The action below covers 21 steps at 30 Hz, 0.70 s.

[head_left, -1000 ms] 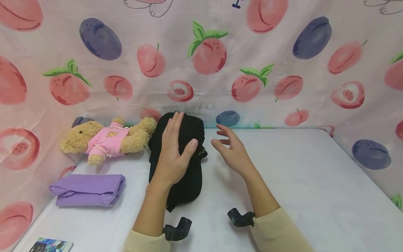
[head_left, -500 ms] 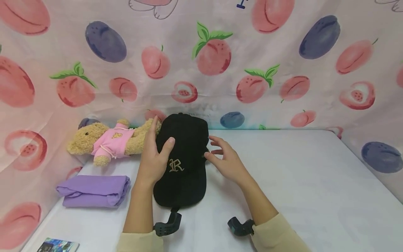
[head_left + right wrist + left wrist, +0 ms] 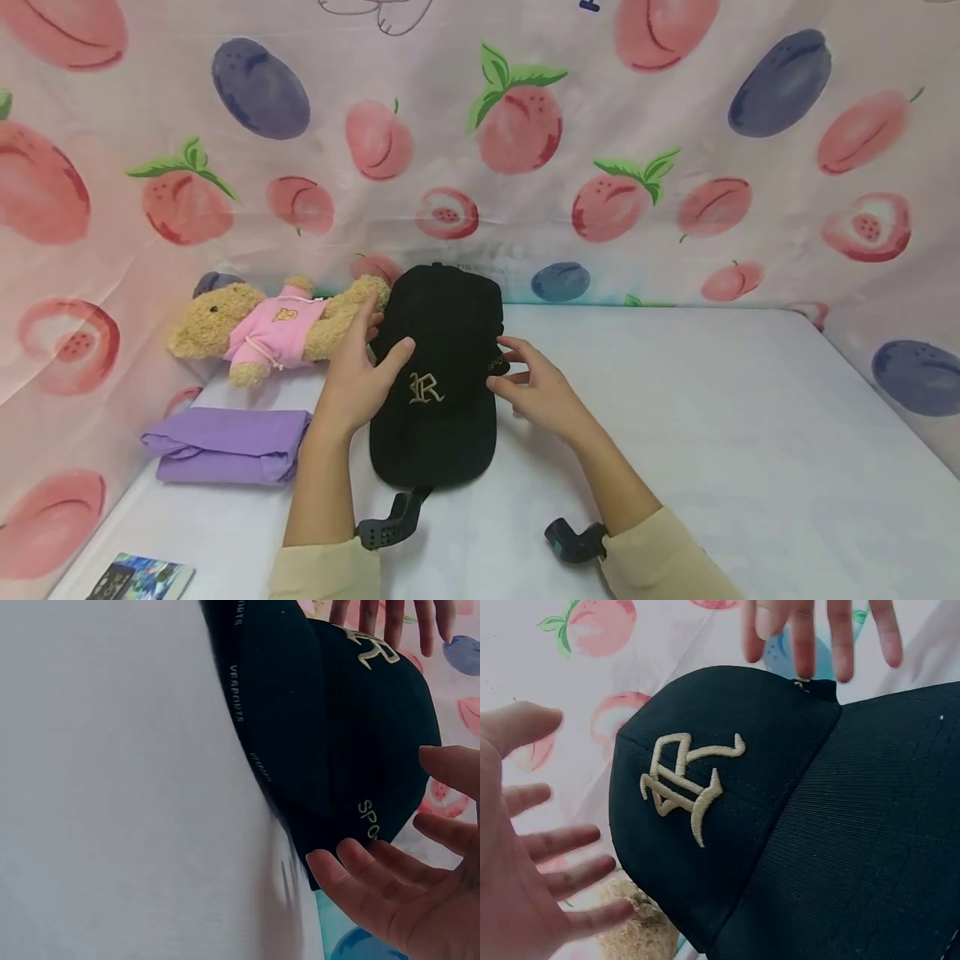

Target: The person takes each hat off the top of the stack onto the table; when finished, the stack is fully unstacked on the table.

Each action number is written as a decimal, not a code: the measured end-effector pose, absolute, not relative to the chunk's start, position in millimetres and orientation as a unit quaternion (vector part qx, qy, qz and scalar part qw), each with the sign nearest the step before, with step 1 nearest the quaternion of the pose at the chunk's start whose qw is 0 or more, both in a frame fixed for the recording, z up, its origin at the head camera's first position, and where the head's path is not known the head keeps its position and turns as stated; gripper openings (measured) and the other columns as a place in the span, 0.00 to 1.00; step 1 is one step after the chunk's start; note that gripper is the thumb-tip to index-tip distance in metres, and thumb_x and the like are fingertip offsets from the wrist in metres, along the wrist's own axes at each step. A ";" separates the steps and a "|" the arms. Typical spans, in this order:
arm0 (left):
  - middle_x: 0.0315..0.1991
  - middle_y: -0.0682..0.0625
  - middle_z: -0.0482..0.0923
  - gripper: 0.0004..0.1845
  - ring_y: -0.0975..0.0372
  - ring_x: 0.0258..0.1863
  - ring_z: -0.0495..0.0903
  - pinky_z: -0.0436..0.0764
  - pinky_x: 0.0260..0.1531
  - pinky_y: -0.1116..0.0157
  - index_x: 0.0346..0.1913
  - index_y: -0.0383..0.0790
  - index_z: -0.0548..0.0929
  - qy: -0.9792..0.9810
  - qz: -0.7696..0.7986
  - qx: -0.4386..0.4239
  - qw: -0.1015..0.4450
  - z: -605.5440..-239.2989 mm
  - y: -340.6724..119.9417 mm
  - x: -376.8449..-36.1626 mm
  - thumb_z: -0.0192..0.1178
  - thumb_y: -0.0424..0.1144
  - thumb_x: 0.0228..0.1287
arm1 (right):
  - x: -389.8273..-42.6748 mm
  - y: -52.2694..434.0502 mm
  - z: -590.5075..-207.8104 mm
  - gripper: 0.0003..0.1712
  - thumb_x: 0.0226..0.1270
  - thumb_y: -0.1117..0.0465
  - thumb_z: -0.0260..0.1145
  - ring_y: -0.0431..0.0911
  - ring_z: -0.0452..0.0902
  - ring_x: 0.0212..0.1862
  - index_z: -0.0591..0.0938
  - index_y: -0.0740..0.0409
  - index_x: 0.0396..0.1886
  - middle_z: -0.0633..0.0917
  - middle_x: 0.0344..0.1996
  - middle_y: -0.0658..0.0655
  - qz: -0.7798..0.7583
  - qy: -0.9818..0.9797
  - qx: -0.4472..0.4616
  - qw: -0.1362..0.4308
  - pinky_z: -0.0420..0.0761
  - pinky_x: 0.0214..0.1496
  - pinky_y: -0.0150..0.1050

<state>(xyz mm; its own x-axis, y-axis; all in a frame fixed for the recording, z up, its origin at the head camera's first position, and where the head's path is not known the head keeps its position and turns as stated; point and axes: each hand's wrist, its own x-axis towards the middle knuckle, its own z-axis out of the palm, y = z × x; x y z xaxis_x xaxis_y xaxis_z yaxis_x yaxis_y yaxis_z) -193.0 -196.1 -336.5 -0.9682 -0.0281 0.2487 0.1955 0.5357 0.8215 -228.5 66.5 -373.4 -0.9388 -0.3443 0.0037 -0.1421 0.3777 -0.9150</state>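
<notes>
A black baseball cap (image 3: 438, 442) lies on the white table with its brim toward me and a gold embroidered letter (image 3: 682, 784) on its front. At the cap's left side is my left hand (image 3: 352, 375), fingers spread and thumb over the cap's edge. My right hand (image 3: 540, 392) is at the opposite side, fingers slightly bent beside the strap end marked "SPO" (image 3: 367, 821). Neither hand is wrapped around the cap. Whether the right fingertips touch it, I cannot tell. Left of the cap a teddy bear (image 3: 273, 333) in a pink top lies on its back.
A folded purple cloth (image 3: 225, 450) lies left of my left forearm. Near the front left corner sits a small printed booklet or card (image 3: 146, 577). A fruit-patterned curtain (image 3: 450, 100) hangs behind the table (image 3: 712, 433) and along its sides.
My left hand has moved left and down from in front of the cap, uncovering the gold letter. The right hand has lowered slightly beside the cap. The head view has shifted a little.
</notes>
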 end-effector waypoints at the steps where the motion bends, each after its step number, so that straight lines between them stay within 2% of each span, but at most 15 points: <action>1: 0.80 0.37 0.58 0.43 0.42 0.78 0.59 0.62 0.75 0.41 0.84 0.49 0.49 -0.872 -0.475 -0.047 0.109 -336.6 -196.2 -193.0 0.58 0.51 0.75 | -228.4 66.7 -374.3 0.39 0.71 0.54 0.68 0.52 0.84 0.59 0.65 0.43 0.79 0.73 0.72 0.59 -0.541 0.822 -0.145 0.098 0.86 0.41 0.43; 7: 0.82 0.35 0.50 0.48 0.42 0.81 0.54 0.57 0.77 0.40 0.84 0.42 0.45 -0.899 -0.437 -0.018 0.029 -336.7 -197.9 -191.3 0.58 0.56 0.74 | -228.4 65.8 -375.6 0.40 0.71 0.56 0.68 0.57 0.82 0.63 0.64 0.45 0.80 0.69 0.74 0.63 -0.553 0.816 -0.127 0.112 0.88 0.45 0.47; 11: 0.84 0.37 0.46 0.52 0.42 0.82 0.49 0.54 0.77 0.38 0.85 0.42 0.41 -0.902 -0.432 0.000 -0.024 -337.7 -197.6 -191.1 0.59 0.60 0.72 | -228.4 63.4 -376.5 0.41 0.70 0.56 0.70 0.61 0.80 0.64 0.64 0.45 0.80 0.66 0.76 0.63 -0.561 0.811 -0.108 0.126 0.90 0.46 0.50; 19: 0.83 0.36 0.47 0.52 0.41 0.82 0.49 0.55 0.77 0.37 0.85 0.43 0.46 -0.905 -0.423 0.011 -0.046 -338.6 -200.9 -188.5 0.59 0.63 0.70 | -228.3 58.3 -382.3 0.43 0.67 0.60 0.72 0.58 0.86 0.52 0.65 0.45 0.79 0.65 0.76 0.64 -0.581 0.797 -0.093 0.137 0.90 0.39 0.48; 21: 0.83 0.36 0.47 0.53 0.41 0.82 0.49 0.55 0.77 0.37 0.84 0.43 0.46 -0.905 -0.422 0.013 -0.052 -339.5 -201.3 -188.6 0.59 0.64 0.70 | -227.4 57.6 -383.6 0.42 0.67 0.60 0.71 0.59 0.86 0.53 0.66 0.44 0.79 0.65 0.76 0.64 -0.585 0.795 -0.089 0.134 0.90 0.38 0.48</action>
<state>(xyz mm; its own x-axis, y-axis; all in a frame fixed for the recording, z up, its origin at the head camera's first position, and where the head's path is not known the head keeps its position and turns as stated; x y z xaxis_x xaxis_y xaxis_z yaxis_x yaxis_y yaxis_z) -188.6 -201.3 -339.5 -0.9942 0.0210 -0.1053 -0.0672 0.6432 0.7628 -227.4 57.6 -383.6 -0.9479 -0.2992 -0.1091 0.0152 0.2999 -0.9539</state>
